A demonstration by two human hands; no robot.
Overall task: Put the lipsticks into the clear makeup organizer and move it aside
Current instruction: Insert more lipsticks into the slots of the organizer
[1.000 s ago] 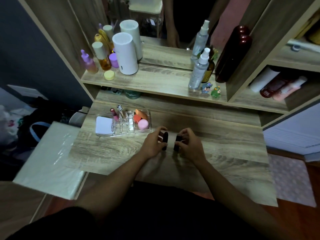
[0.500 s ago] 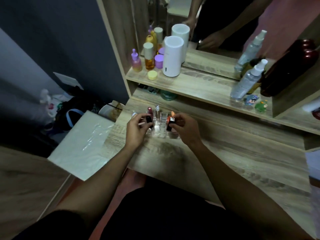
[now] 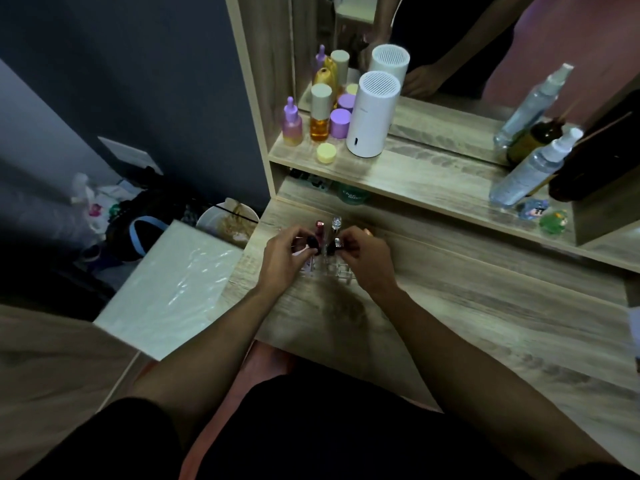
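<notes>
Pale wood grain ran across the dressing table [image 3: 467,306] where a person worked with both bare hands over a clear makeup organizer [image 3: 329,268], which stood on the tabletop towards its far left corner, mostly hidden behind the fingers. The left hand [image 3: 284,261] pinched a dark lipstick [image 3: 312,242] between thumb and fingertips, holding it above the left part of the organizer. The right hand [image 3: 363,261] gripped a second dark lipstick [image 3: 335,247] in the same narrow pinch, just right of the first, the two tubes close together but apart. Whether either tube had already entered a compartment could not be told. Behind the hands, a pink-capped tube [image 3: 319,230] and a clear, silver-topped tube [image 3: 336,226] stood upright in the organizer's far slots.

On the shelf [image 3: 415,174] above, at the left, stood a white cylinder with a grilled top [image 3: 372,116], a purple dropper bottle [image 3: 292,123], an amber bottle with a cream cap [image 3: 320,114], a purple-lidded jar [image 3: 340,123] and a small yellow-lidded jar [image 3: 326,153]. At the shelf's right end a clear spray bottle [image 3: 533,168] leaned beside a dark bottle [image 3: 595,161], with two small figurines [image 3: 543,216] near them. A mirror [image 3: 450,46] behind the shelf reflected the person's arms. To the left of the table, a white plastic-wrapped slab [image 3: 166,289] rested at a tilt, touching the table's left edge.
</notes>
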